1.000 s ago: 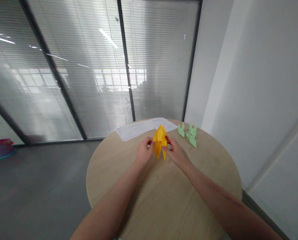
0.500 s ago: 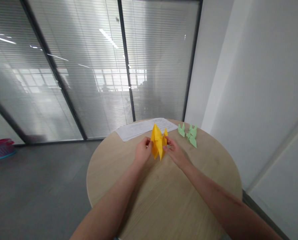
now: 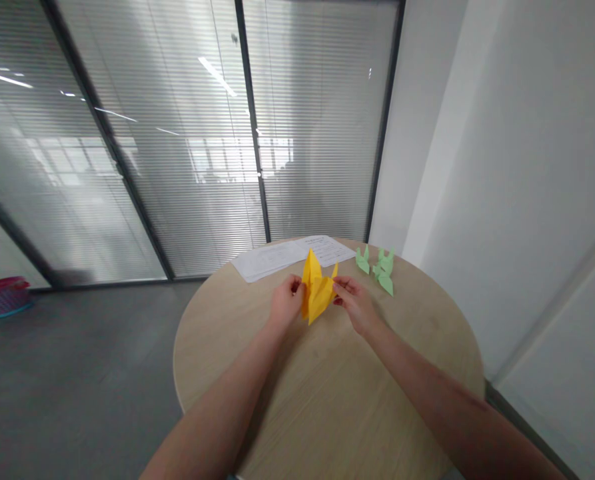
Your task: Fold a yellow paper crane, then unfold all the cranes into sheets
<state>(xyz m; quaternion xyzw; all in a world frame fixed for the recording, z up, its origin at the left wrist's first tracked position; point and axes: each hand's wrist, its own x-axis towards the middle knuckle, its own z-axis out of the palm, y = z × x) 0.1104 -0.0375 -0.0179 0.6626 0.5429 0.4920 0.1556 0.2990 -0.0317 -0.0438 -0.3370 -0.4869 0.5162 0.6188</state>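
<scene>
- Round wooden table [image 3: 327, 413], with the person's side taken as 6 o'clock; the rim curves free from 7 through 10 o'clock over grey floor [image 3: 77, 373]; bare tabletop from the centre down to 6 o'clock, crossed only by the two forearms.
- White wall [image 3: 527, 200] close along the 2 to 4 o'clock rim; glass partition with blinds [image 3: 177, 167] behind the 12 o'clock rim.
- White printed sheets [image 3: 282, 259] lie flat at 11 to 12 o'clock, reaching the far rim; green folded paper figures [image 3: 383, 272] stand at 1 o'clock, near the right hand but apart from it; pink basket [image 3: 0, 297] on the floor, far off at 9 o'clock.
- Yellow folded paper [image 3: 317, 291] sits a little beyond centre toward 12 o'clock, just in front of the sheets; one point up, one tip down toward the wood; cannot tell whether it touches the table.
- Left hand [image 3: 286, 305] at the paper's 9 o'clock; fingers curled, thumb and fingertips pinching its left edge.
- Right hand [image 3: 357, 307] at the paper's 3 o'clock; thumb and forefinger pinched on a right-hand flap, which is stretched out sideways.
</scene>
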